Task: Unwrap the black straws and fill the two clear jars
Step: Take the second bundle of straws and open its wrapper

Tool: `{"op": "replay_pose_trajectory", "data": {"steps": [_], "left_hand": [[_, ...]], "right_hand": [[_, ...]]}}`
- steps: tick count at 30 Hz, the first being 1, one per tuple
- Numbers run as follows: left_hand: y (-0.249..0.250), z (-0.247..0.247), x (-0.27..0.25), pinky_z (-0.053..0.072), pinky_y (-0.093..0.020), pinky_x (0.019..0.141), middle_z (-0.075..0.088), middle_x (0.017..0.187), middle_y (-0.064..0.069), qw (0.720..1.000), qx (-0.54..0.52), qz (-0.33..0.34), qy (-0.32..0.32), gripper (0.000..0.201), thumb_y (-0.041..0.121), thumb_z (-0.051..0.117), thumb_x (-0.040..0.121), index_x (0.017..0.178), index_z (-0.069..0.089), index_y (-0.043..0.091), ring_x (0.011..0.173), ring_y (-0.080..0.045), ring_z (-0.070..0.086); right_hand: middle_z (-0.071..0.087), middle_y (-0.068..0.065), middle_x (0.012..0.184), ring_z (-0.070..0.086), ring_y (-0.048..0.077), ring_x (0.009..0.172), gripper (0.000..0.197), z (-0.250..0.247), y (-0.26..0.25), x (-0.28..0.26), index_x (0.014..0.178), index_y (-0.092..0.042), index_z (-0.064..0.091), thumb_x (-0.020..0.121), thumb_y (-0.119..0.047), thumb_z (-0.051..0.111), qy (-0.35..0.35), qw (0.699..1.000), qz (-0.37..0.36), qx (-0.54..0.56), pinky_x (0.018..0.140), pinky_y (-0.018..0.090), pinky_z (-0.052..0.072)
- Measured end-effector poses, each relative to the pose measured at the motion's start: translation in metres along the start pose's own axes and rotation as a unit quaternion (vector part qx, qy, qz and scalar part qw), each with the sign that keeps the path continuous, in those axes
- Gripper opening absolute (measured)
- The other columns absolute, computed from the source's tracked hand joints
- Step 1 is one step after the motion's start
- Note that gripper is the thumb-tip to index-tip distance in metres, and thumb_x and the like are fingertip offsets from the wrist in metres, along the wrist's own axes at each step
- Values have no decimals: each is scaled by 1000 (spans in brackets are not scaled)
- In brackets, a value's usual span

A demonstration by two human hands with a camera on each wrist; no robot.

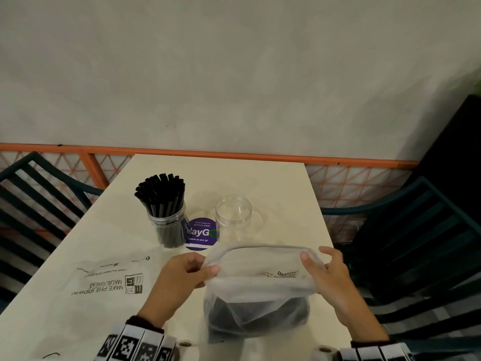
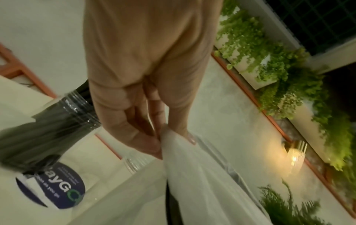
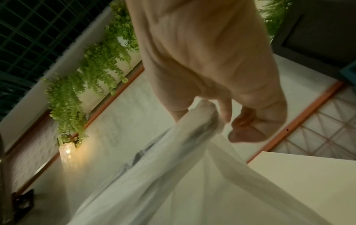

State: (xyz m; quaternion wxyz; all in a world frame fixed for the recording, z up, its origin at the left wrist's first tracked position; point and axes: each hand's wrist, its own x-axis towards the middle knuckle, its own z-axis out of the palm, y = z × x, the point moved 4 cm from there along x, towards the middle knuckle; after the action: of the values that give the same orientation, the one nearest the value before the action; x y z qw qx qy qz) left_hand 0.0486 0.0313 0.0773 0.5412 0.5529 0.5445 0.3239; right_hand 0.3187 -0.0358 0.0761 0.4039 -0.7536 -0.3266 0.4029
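A clear jar (image 1: 168, 225) packed with black straws (image 1: 162, 190) stands at the table's middle left. To its right stands an empty clear jar (image 1: 233, 217). Near the front edge a translucent white plastic bag (image 1: 260, 280) holds a dark bundle of straws (image 1: 257, 317) at its bottom. My left hand (image 1: 186, 273) pinches the bag's left rim (image 2: 173, 146) between thumb and fingers. My right hand (image 1: 325, 272) grips the right rim (image 3: 204, 115); the mouth is pulled wide between both hands.
A purple round sticker (image 1: 201, 234) lies on the table (image 1: 286, 183) between the jars. An empty printed plastic wrapper (image 1: 109, 280) lies flat at the left. Dark teal chairs (image 1: 416, 230) flank the table; an orange railing (image 1: 234, 153) and wall stand behind.
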Motion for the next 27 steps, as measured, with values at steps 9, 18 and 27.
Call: {"op": "replay_pose_trajectory", "data": {"steps": [9, 18, 27], "left_hand": [[-6, 14, 0, 52, -25, 61, 71, 73, -2, 962, -217, -148, -74, 19, 16, 53, 88, 82, 69, 9, 65, -13, 63], [-17, 12, 8, 59, -42, 58, 72, 75, -20, 834, -497, -228, -74, 26, 10, 50, 72, 88, 65, -4, 65, -30, 71], [-21, 9, 6, 56, -33, 75, 59, 111, -16, 975, -161, -108, -108, 95, 13, 85, 38, 124, 45, 27, 94, -24, 64]], "right_hand": [[56, -3, 61, 51, 13, 62, 19, 4, -7, 0, 74, -7, 64, 89, -18, 58, -16, 991, -102, -82, 60, 29, 43], [72, 20, 82, 71, 31, 67, 68, 19, 28, 24, 100, -3, 57, 40, 17, 82, -199, 838, 194, 470, 59, 40, 59], [63, 15, 82, 63, 29, 75, 41, 11, 18, 11, 94, -14, 51, 64, 11, 62, -213, 885, 63, 408, 57, 35, 55]]}}
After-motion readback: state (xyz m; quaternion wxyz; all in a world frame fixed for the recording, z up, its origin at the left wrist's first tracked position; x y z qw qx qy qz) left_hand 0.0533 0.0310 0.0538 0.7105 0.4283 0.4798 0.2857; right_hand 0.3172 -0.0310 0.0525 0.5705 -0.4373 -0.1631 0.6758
